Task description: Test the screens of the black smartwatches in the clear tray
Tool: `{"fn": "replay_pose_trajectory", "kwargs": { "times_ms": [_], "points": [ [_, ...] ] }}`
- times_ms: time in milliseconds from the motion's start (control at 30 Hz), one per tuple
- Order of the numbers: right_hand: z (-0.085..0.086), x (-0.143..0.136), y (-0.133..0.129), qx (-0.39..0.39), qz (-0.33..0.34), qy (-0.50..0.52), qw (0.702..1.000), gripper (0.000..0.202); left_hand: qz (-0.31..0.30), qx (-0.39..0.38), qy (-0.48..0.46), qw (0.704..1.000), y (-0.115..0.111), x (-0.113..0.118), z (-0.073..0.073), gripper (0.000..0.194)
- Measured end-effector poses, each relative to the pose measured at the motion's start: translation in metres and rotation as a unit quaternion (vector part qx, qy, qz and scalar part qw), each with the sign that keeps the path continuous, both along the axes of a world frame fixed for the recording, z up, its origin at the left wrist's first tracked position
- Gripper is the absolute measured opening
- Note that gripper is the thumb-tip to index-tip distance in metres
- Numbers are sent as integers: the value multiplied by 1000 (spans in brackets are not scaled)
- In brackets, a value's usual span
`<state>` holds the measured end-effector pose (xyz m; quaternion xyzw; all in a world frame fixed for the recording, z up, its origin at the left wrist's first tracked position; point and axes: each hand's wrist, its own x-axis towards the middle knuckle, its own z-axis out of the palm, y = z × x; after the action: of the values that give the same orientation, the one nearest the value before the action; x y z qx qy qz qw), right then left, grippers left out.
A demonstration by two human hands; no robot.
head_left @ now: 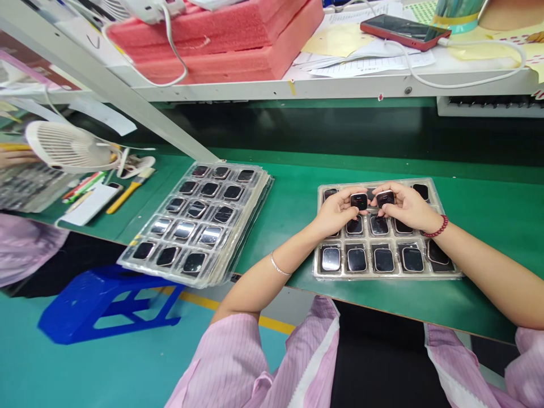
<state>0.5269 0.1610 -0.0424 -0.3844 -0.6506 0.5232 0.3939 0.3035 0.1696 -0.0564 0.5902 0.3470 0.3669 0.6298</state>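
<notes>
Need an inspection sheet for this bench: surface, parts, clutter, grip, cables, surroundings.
Surface: green tabletop; tray stack left, front tray right.
Parts: square dark-faced units in tray pockets.
Clutter: white fan, yellow-handled brush at left; phone, red foam blocks on shelf.
Grip: left grip and right grip each hold one unit above front tray.
Cables: white phone cable droops over shelf edge; another cable crosses the foam.
Surroundings: blue stool, co-worker's sleeve at left.
</notes>
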Motion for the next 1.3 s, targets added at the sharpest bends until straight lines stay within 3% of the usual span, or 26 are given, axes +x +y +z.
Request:
{"fn": "replay_pose_trajectory", "kwargs": {
  "times_ms": [200,1300],
  "points": [
    [0,1,1,-36,-16,-4,999,21,3,4,0,1000,0,0,0,50],
    [-4,1,0,12,-1,-12,1000,31,5,-8,0,1000,-1,0,4,52]
  ]
}}
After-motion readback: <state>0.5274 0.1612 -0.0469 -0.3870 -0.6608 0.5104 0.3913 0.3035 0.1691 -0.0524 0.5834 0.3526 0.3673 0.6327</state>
